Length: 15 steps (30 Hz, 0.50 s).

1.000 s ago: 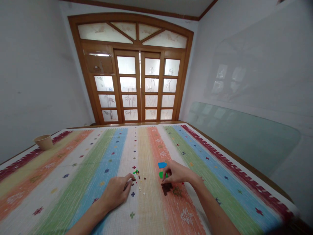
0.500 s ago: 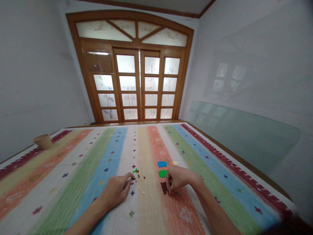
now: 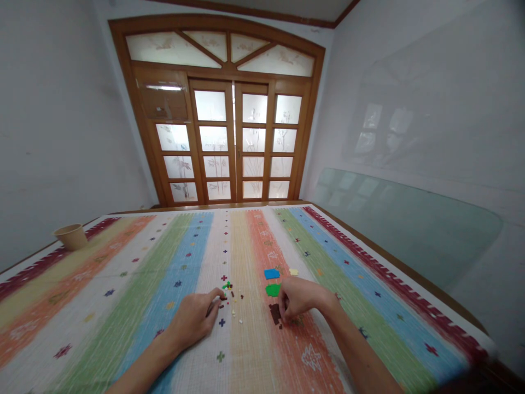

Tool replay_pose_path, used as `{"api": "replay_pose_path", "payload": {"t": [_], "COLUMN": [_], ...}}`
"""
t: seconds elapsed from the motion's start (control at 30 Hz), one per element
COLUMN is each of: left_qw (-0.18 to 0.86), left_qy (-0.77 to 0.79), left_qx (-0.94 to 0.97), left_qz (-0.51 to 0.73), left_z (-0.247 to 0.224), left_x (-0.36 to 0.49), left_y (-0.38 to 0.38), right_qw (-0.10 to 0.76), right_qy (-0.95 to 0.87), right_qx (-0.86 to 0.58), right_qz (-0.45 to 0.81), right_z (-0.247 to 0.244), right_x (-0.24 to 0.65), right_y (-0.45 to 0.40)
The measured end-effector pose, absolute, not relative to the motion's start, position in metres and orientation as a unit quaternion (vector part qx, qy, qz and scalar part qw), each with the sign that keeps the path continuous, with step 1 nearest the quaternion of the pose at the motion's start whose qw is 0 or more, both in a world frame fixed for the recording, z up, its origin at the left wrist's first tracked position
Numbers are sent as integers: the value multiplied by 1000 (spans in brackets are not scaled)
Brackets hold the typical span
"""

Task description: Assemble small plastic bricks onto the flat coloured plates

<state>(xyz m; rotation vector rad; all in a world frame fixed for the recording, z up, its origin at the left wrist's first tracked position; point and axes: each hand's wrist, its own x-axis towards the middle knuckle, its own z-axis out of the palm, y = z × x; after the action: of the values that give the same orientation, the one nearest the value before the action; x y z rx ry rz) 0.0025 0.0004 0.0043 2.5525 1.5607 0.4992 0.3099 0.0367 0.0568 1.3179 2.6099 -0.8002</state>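
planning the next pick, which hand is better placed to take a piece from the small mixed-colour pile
Left, I'd judge: the left hand has its fingertips beside the mixed-colour pile, while the right hand is across the pale yellow stripe, at the brown pieces.

The room is a bit dim, and the bright light comes in through the cloudy glass panes point(image 3: 210, 105) of the wooden doors point(image 3: 230, 142). They glow almost white. A thin white shine runs across the brown panel point(image 3: 164, 104). Pale window shapes shine on the right wall point(image 3: 410, 126). The left wall point(image 3: 61, 137) looks gray. Shadows by the left hand point(image 3: 194, 320) and right hand point(image 3: 303, 298) are soft. The picture bends and stretches near its sides. A dark, fuzzy smudge covers the bottom right corner. The tiny pieces point(image 3: 228, 286) look too small and soft to see well.
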Motion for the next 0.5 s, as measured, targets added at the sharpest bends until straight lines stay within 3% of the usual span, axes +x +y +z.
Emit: {"api": "replay_pose_path", "payload": {"t": [0.5], "left_qw": [65], "left_qy": [512], "left_qx": [839], "left_qz": [175], "left_z": [6], "left_x": [2], "left_y": [1], "right_qw": [-32], "right_qy": [851], "right_qx": [450], "right_qz": [-270], "right_z": [73], "right_x": [318], "right_y": [41]}}
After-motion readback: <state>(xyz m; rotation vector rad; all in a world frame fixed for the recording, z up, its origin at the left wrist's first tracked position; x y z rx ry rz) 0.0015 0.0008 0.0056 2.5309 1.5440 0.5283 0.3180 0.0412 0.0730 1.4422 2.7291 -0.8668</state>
